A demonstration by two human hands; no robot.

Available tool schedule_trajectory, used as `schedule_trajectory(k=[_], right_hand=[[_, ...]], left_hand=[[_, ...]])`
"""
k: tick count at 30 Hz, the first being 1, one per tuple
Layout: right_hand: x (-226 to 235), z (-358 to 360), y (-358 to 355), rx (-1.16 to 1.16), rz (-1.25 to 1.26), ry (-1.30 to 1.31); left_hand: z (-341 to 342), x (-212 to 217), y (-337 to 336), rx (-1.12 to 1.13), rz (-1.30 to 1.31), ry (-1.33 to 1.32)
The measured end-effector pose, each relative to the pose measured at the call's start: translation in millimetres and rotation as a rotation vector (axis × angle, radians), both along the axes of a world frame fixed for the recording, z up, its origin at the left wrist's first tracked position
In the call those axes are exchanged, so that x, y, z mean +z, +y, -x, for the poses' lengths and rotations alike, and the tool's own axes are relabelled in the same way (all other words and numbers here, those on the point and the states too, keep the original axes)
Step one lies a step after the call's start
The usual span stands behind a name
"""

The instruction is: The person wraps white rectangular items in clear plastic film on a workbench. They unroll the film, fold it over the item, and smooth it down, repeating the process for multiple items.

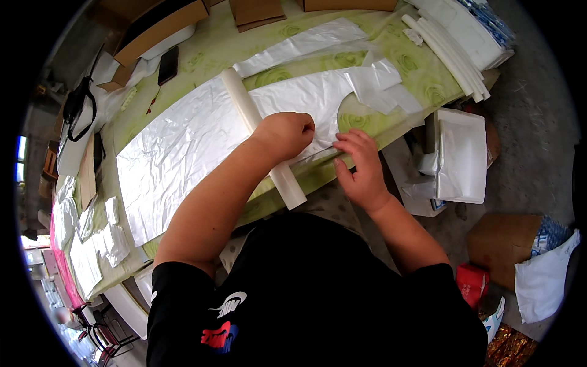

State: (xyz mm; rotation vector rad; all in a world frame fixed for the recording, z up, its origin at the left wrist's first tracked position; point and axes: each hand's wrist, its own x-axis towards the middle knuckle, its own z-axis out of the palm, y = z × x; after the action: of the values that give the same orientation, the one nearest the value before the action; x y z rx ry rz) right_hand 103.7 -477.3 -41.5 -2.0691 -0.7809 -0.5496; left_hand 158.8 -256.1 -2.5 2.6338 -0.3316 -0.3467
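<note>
The plastic sheet (183, 147) lies flat along the near edge of the table (428, 79), with a white foam rod (257, 122) laid across it, the rod's near end jutting past that edge. The left hand (284, 136) is clenched into a fist, pressing down on sheet and rod together. The right hand (361, 165) sits just beside it at the near edge, fingers half curled and pinching the sheet's edge; how firm the grip is cannot be told.

To do this well, the fist should probably keep the rod pinned square to the sheet while the right hand draws the edge taut, so no creases get trapped.

A second sheet (306, 43) lies toward the far edge, loose white scraps (379, 85) toward the right end, more foam rods (446, 52) at the far right corner. Open room runs leftward along the sheet; a phone (168, 64) and boxes (159, 27) crowd the far left corner.
</note>
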Motion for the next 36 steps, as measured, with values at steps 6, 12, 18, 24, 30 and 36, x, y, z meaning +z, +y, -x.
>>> schedule_trajectory(k=[6, 12, 18, 24, 30, 36], right_hand=[[2, -1, 10, 0.131, 0.055, -0.041], [3, -31, 19, 0.203, 0.174, -0.151], [-15, -124, 24, -0.24, 0.345, -0.025], [3, -108, 35, -0.007, 0.26, -0.244], [-15, -97, 40, 0.131, 0.153, -0.185], [-33, -153, -19, -0.399, 0.206, -0.085]], left_hand=[[5, 6, 5, 0.107, 0.188, 0.003], [10, 13, 6, 0.189, 0.265, -0.025], [16, 13, 1, 0.144, 0.209, -0.077], [-7, 10, -3, 0.495, 0.822, 0.03], [-25, 13, 6, 0.712, 1.24, 0.231], [16, 27, 73, 0.707, 1.295, 0.08]])
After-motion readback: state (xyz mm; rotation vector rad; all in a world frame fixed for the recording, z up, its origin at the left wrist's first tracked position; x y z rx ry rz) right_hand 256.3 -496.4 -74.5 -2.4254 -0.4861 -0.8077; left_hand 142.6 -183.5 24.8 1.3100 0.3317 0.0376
